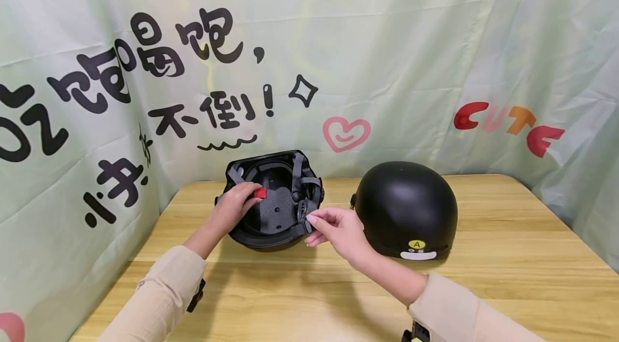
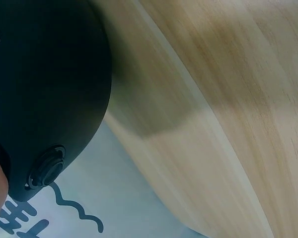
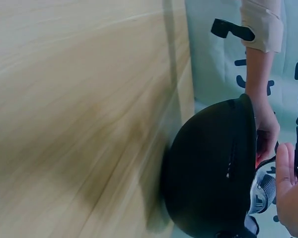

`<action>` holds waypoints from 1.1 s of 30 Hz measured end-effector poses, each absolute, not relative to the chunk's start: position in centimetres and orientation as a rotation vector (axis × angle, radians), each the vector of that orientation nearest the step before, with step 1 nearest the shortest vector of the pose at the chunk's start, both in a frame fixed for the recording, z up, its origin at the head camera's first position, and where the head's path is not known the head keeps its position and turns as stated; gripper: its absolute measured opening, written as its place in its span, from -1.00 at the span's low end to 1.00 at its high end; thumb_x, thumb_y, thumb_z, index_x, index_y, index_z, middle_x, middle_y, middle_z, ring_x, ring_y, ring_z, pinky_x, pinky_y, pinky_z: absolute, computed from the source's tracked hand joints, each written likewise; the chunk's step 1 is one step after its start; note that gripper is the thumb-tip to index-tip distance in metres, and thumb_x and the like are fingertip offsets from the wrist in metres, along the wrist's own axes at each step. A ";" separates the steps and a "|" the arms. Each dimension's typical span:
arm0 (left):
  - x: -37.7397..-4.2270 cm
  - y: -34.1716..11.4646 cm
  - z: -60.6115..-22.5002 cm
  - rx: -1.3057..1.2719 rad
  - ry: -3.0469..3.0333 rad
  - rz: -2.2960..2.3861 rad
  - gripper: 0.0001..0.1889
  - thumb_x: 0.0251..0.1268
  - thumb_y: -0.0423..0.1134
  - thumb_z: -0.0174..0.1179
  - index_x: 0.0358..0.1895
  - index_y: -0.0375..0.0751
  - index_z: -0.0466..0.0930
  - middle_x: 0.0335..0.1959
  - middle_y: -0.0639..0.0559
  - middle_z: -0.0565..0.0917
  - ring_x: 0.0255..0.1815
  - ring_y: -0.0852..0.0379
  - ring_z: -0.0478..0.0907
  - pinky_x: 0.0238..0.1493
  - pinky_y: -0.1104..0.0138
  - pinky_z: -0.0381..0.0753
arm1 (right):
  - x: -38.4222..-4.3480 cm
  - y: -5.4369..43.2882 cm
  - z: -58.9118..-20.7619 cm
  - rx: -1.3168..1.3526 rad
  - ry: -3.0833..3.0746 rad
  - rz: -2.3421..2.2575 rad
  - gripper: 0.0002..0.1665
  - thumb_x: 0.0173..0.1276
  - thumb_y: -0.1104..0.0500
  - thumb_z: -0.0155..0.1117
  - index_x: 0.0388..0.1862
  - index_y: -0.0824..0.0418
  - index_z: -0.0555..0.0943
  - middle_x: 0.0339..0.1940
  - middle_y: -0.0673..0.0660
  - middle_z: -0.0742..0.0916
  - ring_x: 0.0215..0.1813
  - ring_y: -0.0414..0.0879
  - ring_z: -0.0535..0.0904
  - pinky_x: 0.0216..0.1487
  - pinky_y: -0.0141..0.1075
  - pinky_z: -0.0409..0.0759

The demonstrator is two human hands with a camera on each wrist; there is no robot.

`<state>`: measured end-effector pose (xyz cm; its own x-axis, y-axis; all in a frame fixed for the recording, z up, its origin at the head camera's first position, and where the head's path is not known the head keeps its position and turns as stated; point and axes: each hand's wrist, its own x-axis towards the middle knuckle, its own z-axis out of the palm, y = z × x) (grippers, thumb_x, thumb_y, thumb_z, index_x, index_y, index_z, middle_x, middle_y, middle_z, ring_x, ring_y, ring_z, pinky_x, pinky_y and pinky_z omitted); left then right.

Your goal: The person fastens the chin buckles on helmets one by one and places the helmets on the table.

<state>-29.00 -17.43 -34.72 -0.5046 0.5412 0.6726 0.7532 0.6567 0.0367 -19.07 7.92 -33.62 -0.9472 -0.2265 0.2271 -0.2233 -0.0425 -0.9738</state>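
Observation:
A black helmet (image 1: 268, 244) is tipped so its padded inside and grey straps face me. My left hand (image 1: 234, 206) reaches over its left rim and pinches a small red buckle piece (image 1: 260, 192) between thumb and fingers. At the right rim, my right hand (image 1: 342, 230) pinches the end of a grey chin strap (image 1: 302, 209). In the left wrist view the helmet's smooth outer shell (image 2: 49, 84) fills the left side, with a round side fitting (image 2: 47, 168). The right wrist view shows the shell (image 3: 208, 163) from the side, both hands at its opening.
A second black helmet (image 1: 408, 207), dome up, stands to the right on the wooden table (image 1: 508, 256), close beside my right hand. It bears a yellow sticker (image 1: 417, 244) marked A. Behind hangs a pale printed curtain (image 1: 396, 78).

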 end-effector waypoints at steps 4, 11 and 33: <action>-29.0 -17.4 -34.7 -0.998 -2.221 -0.436 -0.73 0.01 -0.38 0.32 -0.17 -0.34 0.58 -0.26 -0.15 0.67 -0.18 -0.05 0.61 -0.12 0.15 0.60 | -19.6 6.9 -33.1 -0.452 2.104 -2.263 -0.70 0.32 0.33 0.14 -0.14 0.63 0.52 -0.46 0.28 0.69 -0.56 -0.22 0.67 -0.35 -0.21 0.69; -29.2 -17.4 -34.8 -0.981 -2.199 -0.433 -0.70 -0.01 -0.38 0.32 -0.15 -0.38 0.59 -0.18 -0.25 0.68 -0.10 -0.14 0.63 -0.06 0.09 0.60 | -21.0 5.2 -32.1 -0.335 2.025 -2.362 -0.72 0.33 0.36 0.11 -0.11 0.61 0.51 -0.51 0.12 0.67 -0.56 -0.21 0.66 -0.35 -0.25 0.69; -29.2 -17.4 -35.1 -0.991 -2.155 -0.447 -0.70 -0.03 -0.47 0.31 -0.15 -0.45 0.56 -0.22 -0.23 0.67 -0.14 -0.13 0.61 -0.09 0.10 0.59 | -25.3 2.1 -31.5 -0.095 2.024 -2.485 -0.77 0.32 0.34 0.13 -0.17 0.54 0.56 -0.56 0.08 0.65 -0.64 -0.23 0.63 -0.44 -0.30 0.67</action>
